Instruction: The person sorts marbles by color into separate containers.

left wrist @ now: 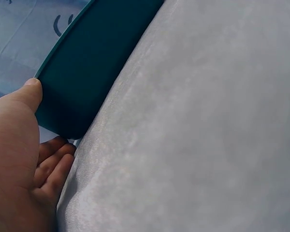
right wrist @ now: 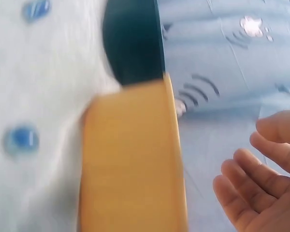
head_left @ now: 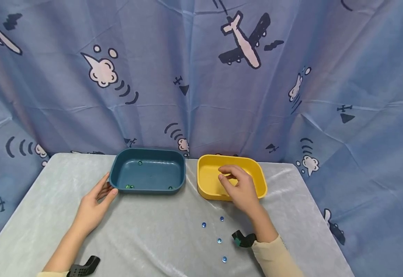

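At the left, my left hand point(head_left: 92, 209) touches the front left corner of a teal container point(head_left: 147, 191). In the left wrist view its thumb point(left wrist: 33, 87) meets the container's wall near the rim, and loosely bent fingers point(left wrist: 55, 166) lie by the lower corner. Several small green glass beads point(head_left: 140, 163) lie inside this container. My right hand point(head_left: 241, 188) hovers over the yellow container point(head_left: 204, 184), thumb and fingers apart, with nothing visible between them. In front of the yellow container, several blue glass beads point(head_left: 219, 241) lie scattered on the cloth.
A pale grey cloth point(head_left: 159, 227) covers the table. Behind it hangs a blue curtain point(head_left: 153, 77) printed with planes and clouds. The two containers stand side by side at the back edge with a narrow gap. Black cameras point(head_left: 83, 266) sit on both wrists.
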Demonstrator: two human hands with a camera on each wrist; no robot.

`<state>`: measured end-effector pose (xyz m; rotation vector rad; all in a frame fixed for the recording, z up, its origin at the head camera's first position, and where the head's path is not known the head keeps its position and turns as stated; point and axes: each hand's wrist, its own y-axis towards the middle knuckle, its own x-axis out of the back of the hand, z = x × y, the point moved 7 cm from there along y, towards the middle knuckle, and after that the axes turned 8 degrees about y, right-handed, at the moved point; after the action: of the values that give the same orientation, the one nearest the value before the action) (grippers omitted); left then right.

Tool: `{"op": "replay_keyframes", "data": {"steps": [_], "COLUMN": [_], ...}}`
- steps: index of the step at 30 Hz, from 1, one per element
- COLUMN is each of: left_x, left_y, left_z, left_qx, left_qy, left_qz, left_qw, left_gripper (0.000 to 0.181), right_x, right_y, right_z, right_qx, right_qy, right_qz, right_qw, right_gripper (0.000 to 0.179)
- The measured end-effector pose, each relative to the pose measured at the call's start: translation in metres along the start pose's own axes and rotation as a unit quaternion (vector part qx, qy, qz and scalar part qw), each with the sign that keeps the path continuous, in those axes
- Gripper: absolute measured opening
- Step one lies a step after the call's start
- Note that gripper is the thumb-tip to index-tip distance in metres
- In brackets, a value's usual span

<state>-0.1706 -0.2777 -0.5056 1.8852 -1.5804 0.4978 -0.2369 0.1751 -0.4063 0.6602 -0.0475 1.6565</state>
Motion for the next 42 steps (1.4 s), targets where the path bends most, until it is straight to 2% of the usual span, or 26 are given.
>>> {"op": "replay_keyframes", "data": {"steps": [4,10,12,14,18,19,21,23,26,28,31,33,36,42], "left_x": [0.0,0.001,0.005,0.011,0.026,0.029,0.031,0.028,0.016,0.003,-0.023,-0.043,-0.07,-0.115], "left_y": [-0.001,0.0,0.0,0.001,-0.002,-0.003,-0.004,-0.006,-0.01,-0.014,-0.021,-0.027,-0.034,-0.038], "left_z": [-0.002,-0.007,-0.012,-0.019,-0.047,-0.058,-0.082,-0.106,-0.139,-0.158,-0.183,-0.196,-0.213,-0.228], "left_qx": [-0.004,-0.003,-0.009,-0.012,-0.029,-0.039,-0.067,-0.102,-0.139,-0.151,-0.16,-0.158,-0.165,-0.169], "left_qy": [-0.006,-0.016,-0.023,-0.033,-0.066,-0.075,-0.087,-0.1,-0.113,-0.122,-0.126,-0.132,-0.14,-0.145], "left_qz": [-0.001,0.001,-0.016,-0.052,-0.136,-0.148,-0.149,-0.13,-0.081,-0.042,0.032,0.086,0.146,0.214], "left_qw": [1.0,0.9999,0.9996,0.998,0.9881,0.9854,0.9826,0.9812,0.9805,0.9801,0.9785,0.9748,0.9653,0.9511], "left_gripper": [0.073,0.077,0.076,0.072,0.061,0.059,0.056,0.054,0.051,0.047,0.039,0.034,0.03,0.03], "right_x": [0.026,0.06,0.068,0.075,0.087,0.09,0.095,0.099,0.098,0.096,0.092,0.09,0.088,0.086], "right_y": [-0.005,-0.018,-0.022,-0.027,-0.035,-0.037,-0.04,-0.043,-0.047,-0.048,-0.052,-0.054,-0.056,-0.059], "right_z": [-0.011,-0.029,-0.035,-0.04,-0.054,-0.058,-0.066,-0.074,-0.085,-0.092,-0.101,-0.107,-0.113,-0.119], "right_qx": [0.001,-0.018,-0.029,-0.038,-0.059,-0.064,-0.078,-0.088,-0.099,-0.101,-0.106,-0.112,-0.121,-0.128], "right_qy": [-0.004,-0.045,-0.055,-0.06,-0.071,-0.072,-0.073,-0.066,-0.048,-0.035,-0.028,-0.032,-0.036,-0.012], "right_qz": [-0.035,-0.076,-0.082,-0.085,-0.088,-0.088,-0.088,-0.084,-0.064,-0.044,-0.02,-0.009,-0.001,-0.008], "right_qw": [0.9994,0.996,0.9947,0.9939,0.9918,0.9915,0.9904,0.9904,0.9919,0.9933,0.9938,0.9932,0.992,0.9916], "right_gripper": [0.021,0.021,0.023,0.026,0.034,0.036,0.04,0.043,0.046,0.049,0.05,0.051,0.05,0.05]}}
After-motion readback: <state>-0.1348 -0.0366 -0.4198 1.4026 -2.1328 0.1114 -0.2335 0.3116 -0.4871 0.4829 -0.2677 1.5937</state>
